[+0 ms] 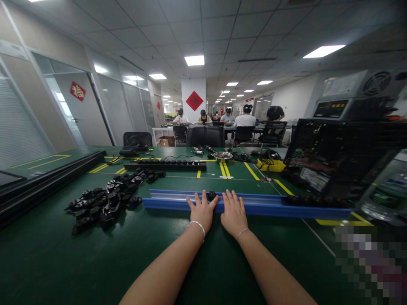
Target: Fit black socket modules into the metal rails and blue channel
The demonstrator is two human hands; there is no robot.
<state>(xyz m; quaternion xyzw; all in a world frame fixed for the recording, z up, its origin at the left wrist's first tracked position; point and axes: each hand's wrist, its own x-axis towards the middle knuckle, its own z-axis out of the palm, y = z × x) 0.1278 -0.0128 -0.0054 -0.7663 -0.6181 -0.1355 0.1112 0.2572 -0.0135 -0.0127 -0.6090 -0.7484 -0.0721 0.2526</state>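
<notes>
A long blue channel rail [171, 204] lies across the table before me. My left hand [202, 210] rests over it with fingers spread, its thumb close to a small black part [211, 195] in the channel. Whether the thumb touches that part I cannot tell. My right hand [234, 212] lies on the rail just to the right of the part, fingers stretched out and holding nothing. A row of black parts [318, 201] sits in the rail's right end. Left of the rail is a loose heap of similar black parts [108, 201].
Behind the rail are a black rail [165, 165] holding parts, a metal bowl [223, 156] and a yellow tray [271, 165]. Long black rails [47, 182] lie at the left. An open computer case [343, 148] and a plastic bottle [389, 190] stand right. Several people sit farther back.
</notes>
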